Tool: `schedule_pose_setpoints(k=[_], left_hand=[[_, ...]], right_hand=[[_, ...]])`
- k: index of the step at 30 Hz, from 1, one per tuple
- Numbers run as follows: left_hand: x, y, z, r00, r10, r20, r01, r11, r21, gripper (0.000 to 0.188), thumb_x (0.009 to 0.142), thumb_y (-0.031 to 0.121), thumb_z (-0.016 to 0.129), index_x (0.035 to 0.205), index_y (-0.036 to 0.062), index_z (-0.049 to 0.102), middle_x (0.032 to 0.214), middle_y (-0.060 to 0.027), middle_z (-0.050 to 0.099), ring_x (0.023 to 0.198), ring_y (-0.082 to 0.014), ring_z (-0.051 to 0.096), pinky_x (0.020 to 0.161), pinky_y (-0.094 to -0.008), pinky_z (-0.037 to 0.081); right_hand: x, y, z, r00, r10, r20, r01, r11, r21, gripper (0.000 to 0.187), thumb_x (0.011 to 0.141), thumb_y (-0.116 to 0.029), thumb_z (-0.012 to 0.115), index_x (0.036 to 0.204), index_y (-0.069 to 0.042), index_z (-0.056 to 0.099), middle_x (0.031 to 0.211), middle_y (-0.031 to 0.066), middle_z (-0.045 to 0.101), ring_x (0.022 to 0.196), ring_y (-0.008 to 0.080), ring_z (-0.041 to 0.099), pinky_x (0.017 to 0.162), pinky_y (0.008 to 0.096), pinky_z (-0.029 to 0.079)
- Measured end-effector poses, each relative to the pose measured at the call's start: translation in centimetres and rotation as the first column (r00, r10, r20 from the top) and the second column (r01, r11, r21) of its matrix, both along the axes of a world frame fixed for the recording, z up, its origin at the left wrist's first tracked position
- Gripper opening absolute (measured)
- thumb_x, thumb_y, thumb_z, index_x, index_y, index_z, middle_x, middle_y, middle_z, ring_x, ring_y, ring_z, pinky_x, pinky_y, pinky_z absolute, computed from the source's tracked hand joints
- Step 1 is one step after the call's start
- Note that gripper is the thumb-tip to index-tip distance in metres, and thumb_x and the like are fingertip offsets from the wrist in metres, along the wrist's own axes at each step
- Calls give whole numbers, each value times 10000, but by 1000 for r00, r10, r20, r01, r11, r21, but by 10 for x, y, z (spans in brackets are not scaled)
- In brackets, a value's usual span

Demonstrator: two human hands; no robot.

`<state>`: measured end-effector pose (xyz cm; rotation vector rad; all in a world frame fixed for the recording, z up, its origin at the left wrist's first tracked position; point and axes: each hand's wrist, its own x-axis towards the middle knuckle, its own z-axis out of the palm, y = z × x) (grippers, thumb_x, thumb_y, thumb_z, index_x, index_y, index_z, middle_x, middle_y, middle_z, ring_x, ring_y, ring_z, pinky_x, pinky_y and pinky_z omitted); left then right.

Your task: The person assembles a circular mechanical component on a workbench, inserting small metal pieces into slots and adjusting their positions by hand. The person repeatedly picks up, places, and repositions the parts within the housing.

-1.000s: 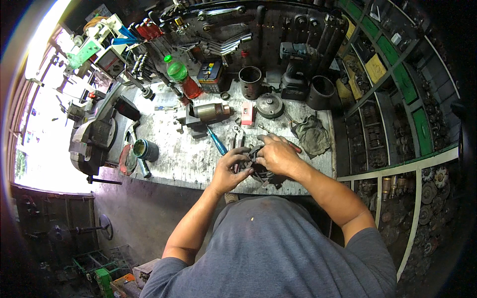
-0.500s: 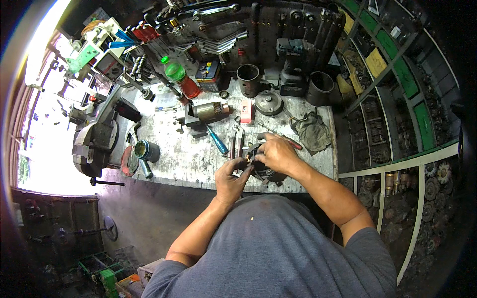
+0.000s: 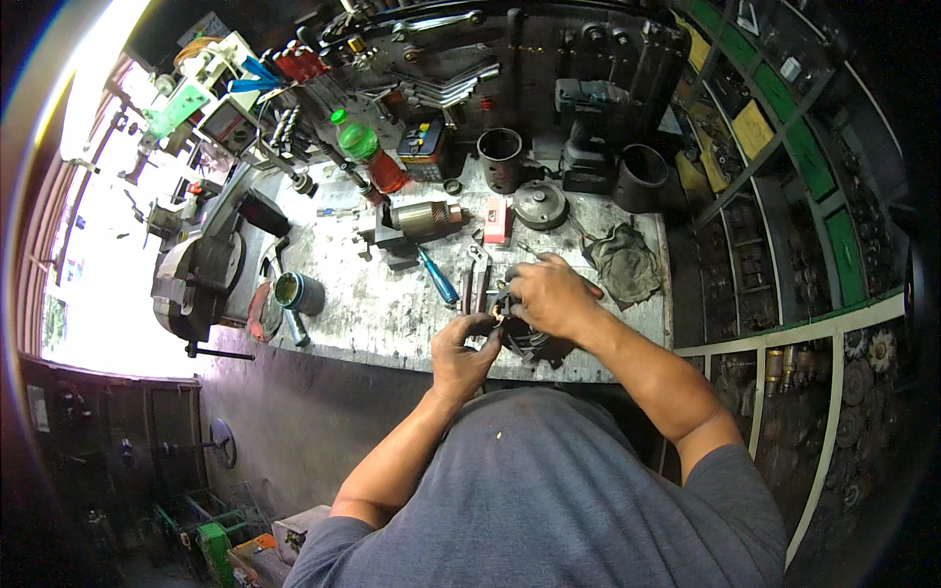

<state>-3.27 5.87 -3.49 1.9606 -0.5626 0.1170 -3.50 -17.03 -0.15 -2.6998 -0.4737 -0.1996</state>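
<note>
Close to the bench's near edge lies a dark, round, ribbed metal part [image 3: 537,345], partly covered by my hands. My left hand [image 3: 463,361] pinches at its left side, where a small coppery bit shows by the fingertips. From above, my right hand [image 3: 557,299] grips the part's upper edge with bent fingers. Just beyond the hands are grey pliers [image 3: 476,272] and a blue-handled screwdriver [image 3: 438,278]. A red-handled tool [image 3: 596,292] is partly hidden behind my right hand. Farther back rests a motor armature [image 3: 423,220] with a coppery end.
A vise [image 3: 191,284] stands at the bench's left, near an open can [image 3: 299,293]. Behind are a small red-and-white box [image 3: 497,221], a round metal cap [image 3: 540,208], metal cylinders [image 3: 501,162], a bottle of red liquid [image 3: 368,152] and a cordless drill [image 3: 588,157]. A rag [image 3: 624,265] lies right.
The whole view has shifted slightly, so the bench appears a little farther right and lower. My right fingers are more bent; both hands remain at the round part.
</note>
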Motion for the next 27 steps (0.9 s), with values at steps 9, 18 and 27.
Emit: schedule_pose_setpoints(k=[9, 18, 27], left_hand=[[0, -1, 6, 999, -36, 7, 35, 999, 37, 177, 857, 22, 878, 1019, 24, 805, 949, -130, 812, 859, -247, 802, 794, -348, 620], [7, 1, 15, 986, -162, 50, 155, 981, 120, 219, 877, 51, 892, 1087, 36, 832, 978, -126, 797, 862, -289, 788, 780, -366, 618], [2, -13, 9, 988, -113, 106, 89, 975, 206, 161, 893, 57, 878, 1042, 31, 823, 955, -135, 785, 813, -304, 774, 731, -387, 613]], right_hand=[[28, -8, 8, 977, 211, 27, -212, 976, 46, 246, 856, -294, 850, 916, -75, 755, 909, 142, 733, 903, 389, 751, 830, 500, 604], [36, -12, 9, 970, 237, -59, -234, 971, 48, 216, 857, -260, 848, 893, -65, 761, 922, 172, 745, 912, 406, 760, 823, 509, 621], [35, -14, 7, 966, 250, -63, -247, 967, 58, 216, 843, -231, 869, 923, -62, 762, 930, 159, 744, 923, 401, 758, 819, 502, 616]])
